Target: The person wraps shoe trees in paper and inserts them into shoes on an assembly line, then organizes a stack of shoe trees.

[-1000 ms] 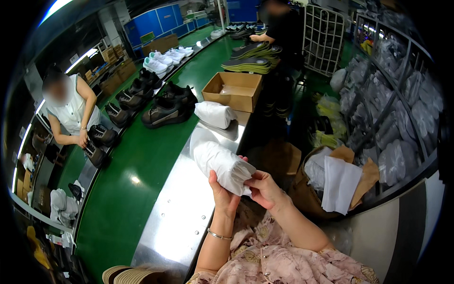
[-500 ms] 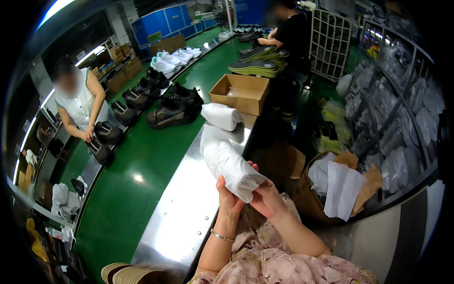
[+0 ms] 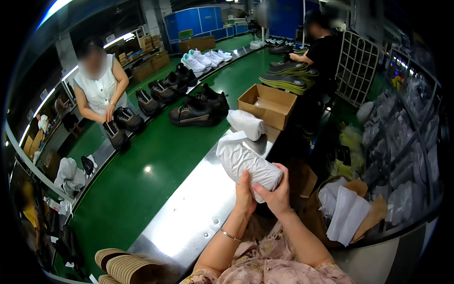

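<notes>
A bundle wrapped in white paper is held between my two hands above the metal ledge. What the paper covers is hidden. My left hand grips its near left side, with the thumb along the top. At the near right end, my right hand wraps its fingers round the bundle and presses its thumb on the paper. Just beyond, a second white paper bundle lies on the ledge beside an open cardboard box.
Brown-black shoes stand on the green belt, with white sneakers farther back. A co-worker handles shoes across the belt. Insoles are stacked beyond the box. Curved tan sheets lie near left; paper scraps fill a bin at right.
The near end of the paper bundle is now folded in, so it looks shorter and more compact. My right hand has moved round that end. The whole view has shifted.
</notes>
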`<state>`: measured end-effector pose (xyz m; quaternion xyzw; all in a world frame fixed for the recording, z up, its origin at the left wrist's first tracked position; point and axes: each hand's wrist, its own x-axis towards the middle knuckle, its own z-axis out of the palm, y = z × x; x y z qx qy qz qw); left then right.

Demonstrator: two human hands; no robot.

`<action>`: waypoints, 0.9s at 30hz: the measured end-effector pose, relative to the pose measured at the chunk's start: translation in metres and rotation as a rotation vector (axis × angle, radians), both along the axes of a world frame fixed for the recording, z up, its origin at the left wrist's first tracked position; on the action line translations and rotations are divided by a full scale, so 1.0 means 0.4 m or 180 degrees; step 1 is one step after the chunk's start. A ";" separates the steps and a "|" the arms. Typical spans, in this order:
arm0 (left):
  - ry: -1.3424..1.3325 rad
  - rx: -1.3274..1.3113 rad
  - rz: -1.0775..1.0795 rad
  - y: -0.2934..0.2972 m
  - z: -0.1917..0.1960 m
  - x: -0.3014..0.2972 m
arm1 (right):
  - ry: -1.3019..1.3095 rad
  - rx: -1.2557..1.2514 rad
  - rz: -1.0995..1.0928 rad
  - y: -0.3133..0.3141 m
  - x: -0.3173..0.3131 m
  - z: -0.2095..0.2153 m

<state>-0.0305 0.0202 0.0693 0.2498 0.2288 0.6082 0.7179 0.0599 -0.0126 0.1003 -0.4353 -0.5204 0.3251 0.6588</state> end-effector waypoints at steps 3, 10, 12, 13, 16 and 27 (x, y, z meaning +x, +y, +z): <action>-0.0130 0.0049 0.0257 0.011 0.031 -0.016 | -0.0380 0.0220 -0.0227 0.015 0.009 0.013; 0.4281 0.3046 0.2240 0.027 0.100 -0.075 | -0.2486 0.1134 -0.0742 0.065 0.036 0.065; 0.4517 0.2966 0.2129 0.082 0.096 -0.103 | -0.2835 0.1515 -0.0643 0.066 0.037 0.085; 0.4294 0.2706 0.1908 0.107 0.096 -0.128 | -0.2883 0.1564 -0.0439 0.063 0.037 0.098; 0.3608 0.2127 0.2032 0.165 0.084 -0.153 | -0.2961 0.1777 -0.0072 0.072 0.047 0.107; 0.0013 -0.0375 -0.0127 0.290 0.117 -0.239 | -0.0808 0.0388 0.0307 0.110 -0.023 0.038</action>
